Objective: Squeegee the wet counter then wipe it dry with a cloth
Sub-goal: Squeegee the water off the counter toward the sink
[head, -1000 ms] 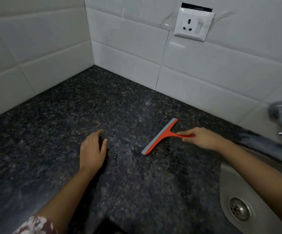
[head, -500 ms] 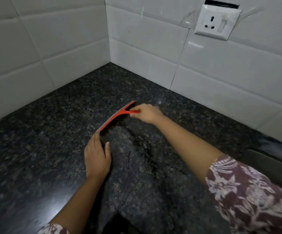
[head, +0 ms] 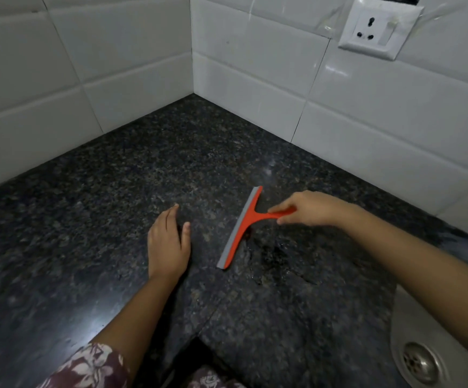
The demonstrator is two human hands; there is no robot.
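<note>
The dark speckled counter (head: 87,219) runs into a corner of white wall tiles. The left hand (head: 168,242) lies flat on the stone with its fingers straight and close together, and it holds nothing. Just to its right is the orange squeegee (head: 241,231). Its gray rubber edge is down on the counter. Past the blade are the wet streaks (head: 277,253), between the squeegee and the steel sink (head: 412,326).

The right hand (head: 308,210) pinches the far end of the handle with its thumb and fingertips.

That hold looks light. If the hand pushes hard, the blade could tip up at one end and leave lines of water behind. A pull to the left would send water at the flat hand or into the corner, not down the drain (head: 420,364). A fast flick could throw drops up the wall, where a socket (head: 378,29) sits. I see no cloth.
</note>
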